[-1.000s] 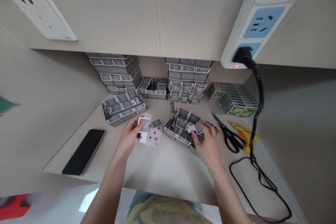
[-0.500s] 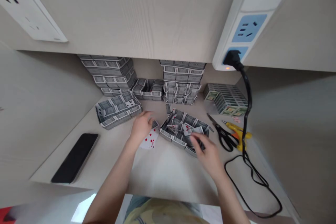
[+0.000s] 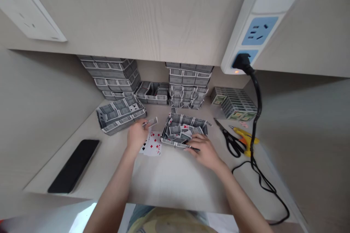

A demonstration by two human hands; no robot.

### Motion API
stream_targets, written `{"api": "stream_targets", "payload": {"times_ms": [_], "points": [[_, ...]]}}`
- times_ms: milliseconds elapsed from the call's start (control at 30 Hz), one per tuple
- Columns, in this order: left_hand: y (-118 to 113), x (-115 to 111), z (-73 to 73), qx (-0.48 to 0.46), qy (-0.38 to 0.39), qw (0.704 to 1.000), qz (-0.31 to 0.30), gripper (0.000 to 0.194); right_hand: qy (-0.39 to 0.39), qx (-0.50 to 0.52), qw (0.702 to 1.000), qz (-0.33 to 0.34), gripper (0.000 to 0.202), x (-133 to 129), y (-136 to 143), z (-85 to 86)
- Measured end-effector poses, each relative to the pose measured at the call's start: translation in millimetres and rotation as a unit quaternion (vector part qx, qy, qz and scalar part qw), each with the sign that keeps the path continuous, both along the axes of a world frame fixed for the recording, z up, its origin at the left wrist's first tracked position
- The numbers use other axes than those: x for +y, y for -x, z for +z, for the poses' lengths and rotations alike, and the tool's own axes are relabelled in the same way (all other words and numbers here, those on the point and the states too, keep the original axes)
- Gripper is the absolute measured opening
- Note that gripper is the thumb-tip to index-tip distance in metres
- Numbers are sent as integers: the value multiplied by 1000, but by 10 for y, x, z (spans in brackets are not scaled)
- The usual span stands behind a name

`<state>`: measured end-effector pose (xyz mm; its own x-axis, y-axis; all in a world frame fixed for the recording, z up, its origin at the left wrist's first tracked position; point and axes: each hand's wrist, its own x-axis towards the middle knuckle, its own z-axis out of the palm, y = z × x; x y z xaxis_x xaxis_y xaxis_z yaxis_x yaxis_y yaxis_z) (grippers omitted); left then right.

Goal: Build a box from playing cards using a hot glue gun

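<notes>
My left hand (image 3: 136, 134) is closed around a small folded card piece (image 3: 152, 121), held just above the desk. Beneath it lie loose playing cards (image 3: 153, 145), face up; a red diamond card is on top, partly covering a black-suited one. My right hand (image 3: 203, 150) is on the near right corner of an open box made of grey-backed cards (image 3: 166, 138), its fingers closed over the box's wall. Grey folded pieces and a few red-marked cards (image 3: 186, 127) fill the inside of that box. My right hand hides part of its near side.
At left stand a longer card box (image 3: 120, 123) and a black phone (image 3: 74, 165). Stacked card boxes (image 3: 188, 80) line the back. Scissors (image 3: 233, 142), a yellow glue gun (image 3: 246, 138) and a black cord (image 3: 258, 116) lie at right. A low cabinet panel overhangs the desk.
My left hand has moved slightly left and now shows a folded card piece in it. The box has shifted left and turned, and my right hand has moved from its inside to its near corner.
</notes>
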<state>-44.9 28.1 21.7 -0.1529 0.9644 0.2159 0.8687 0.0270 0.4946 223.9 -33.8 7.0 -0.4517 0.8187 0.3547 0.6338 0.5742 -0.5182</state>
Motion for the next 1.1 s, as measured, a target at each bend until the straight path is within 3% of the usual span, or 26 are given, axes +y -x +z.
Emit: {"api": "stream_targets", "payload": {"times_ms": [100,233,367,433,500,600,700,800,933,1100], "points": [[-40,-16,231,-111,-77,990,44,28,30,76,997,-2,13,29,-23,65],[-361,-100,494,-255,-10,963,-89,29,21,195,974,-112,14,37,23,176],[-844,-275,542,-341,109,900,-248,32,103,339,927,-125,36,39,84,286],[-1015,-342,538,-302,120,893,-312,33,158,394,896,-130,32,20,49,304],[-1092,-340,547,-207,99,903,-362,34,188,405,883,-143,22,-12,-45,281],[-1068,-167,569,-76,38,897,-433,31,198,420,867,-180,21,-59,-240,173],[-1002,140,543,23,-31,905,-423,33,182,495,813,-247,28,-84,-394,32],[-989,414,464,152,-4,910,-386,45,171,552,768,-276,32,-99,-473,-65],[-1051,564,389,271,26,885,-377,21,163,561,761,-282,29,-124,-523,-88],[-1110,586,438,300,30,875,-380,20,180,552,761,-290,23,-125,-564,-42]]}}
